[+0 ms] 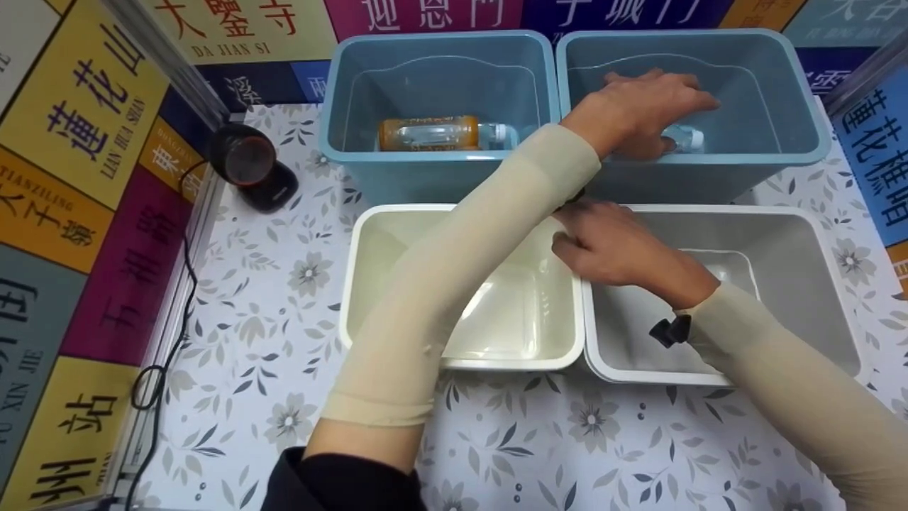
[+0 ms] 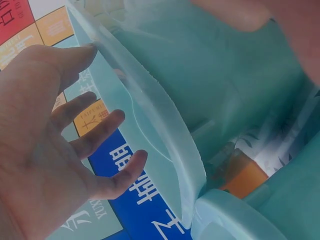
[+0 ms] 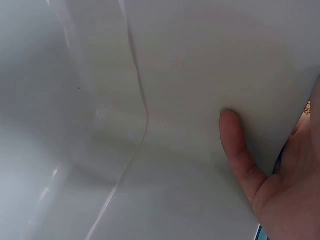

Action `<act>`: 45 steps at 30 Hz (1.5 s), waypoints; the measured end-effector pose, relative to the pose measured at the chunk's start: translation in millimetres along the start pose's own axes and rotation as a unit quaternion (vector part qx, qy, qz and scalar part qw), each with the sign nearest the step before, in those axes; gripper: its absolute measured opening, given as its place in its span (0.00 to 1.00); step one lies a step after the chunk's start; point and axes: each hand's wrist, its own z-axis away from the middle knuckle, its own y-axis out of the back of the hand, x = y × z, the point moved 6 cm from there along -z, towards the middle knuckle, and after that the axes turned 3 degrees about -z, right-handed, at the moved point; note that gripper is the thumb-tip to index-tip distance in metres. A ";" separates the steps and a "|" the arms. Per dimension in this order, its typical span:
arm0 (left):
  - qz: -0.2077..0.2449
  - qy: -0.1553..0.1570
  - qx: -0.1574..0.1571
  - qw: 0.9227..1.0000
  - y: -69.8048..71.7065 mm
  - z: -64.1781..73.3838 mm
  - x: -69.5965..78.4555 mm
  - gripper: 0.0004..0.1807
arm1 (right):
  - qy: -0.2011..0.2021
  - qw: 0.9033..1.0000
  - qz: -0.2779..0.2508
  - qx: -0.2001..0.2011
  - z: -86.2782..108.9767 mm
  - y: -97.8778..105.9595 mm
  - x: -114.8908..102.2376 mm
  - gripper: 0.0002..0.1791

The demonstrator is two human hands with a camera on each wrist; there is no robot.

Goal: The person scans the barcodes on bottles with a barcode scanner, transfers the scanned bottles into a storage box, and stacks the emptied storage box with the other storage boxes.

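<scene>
My left hand [image 1: 645, 110] reaches across over the right blue bin [image 1: 752, 106], palm down. Its fingers [image 2: 102, 130] are spread and loosely bent, with nothing between them in the left wrist view. Below it in that bin lies a clear plastic bottle [image 1: 687, 139], mostly hidden by the hand. My right hand [image 1: 613, 245] is over the adjoining rims of the cream bin [image 1: 511, 319] and the grey bin [image 1: 801, 284]. Its thumb [image 3: 237, 147] sticks out over a pale bin wall, while the left forearm covers part of its fingers in the head view.
In the left blue bin [image 1: 447, 78] lies a bottle with an orange label [image 1: 436, 133]. A small black device [image 1: 248, 163] stands at the left, its cable [image 1: 188, 284] running along the side panel. Printed panels [image 1: 99, 92] border the flower-patterned table [image 1: 234, 341].
</scene>
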 end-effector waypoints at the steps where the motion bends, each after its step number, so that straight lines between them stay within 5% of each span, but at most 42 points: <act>1: 0.000 0.000 0.000 1.000 0.0 0.4 -0.1 0.37 | 0.001 1.000 0.000 0.001 -0.1 0.3 -0.4 0.07; 11: 0.010 0.002 -0.004 1.000 -2.4 -2.5 -5.4 0.36 | 0.001 1.000 -0.008 -0.005 -2.4 0.5 -1.0 0.06; 26: 0.039 -0.002 0.020 0.999 13.0 21.0 -24.9 0.33 | -0.005 1.000 -0.018 -0.025 -1.9 -1.5 0.8 0.28; 45: 0.034 -0.026 0.088 0.995 23.8 88.6 -57.3 0.31 | 0.015 1.000 -0.010 -0.009 -3.5 -0.2 -2.1 0.25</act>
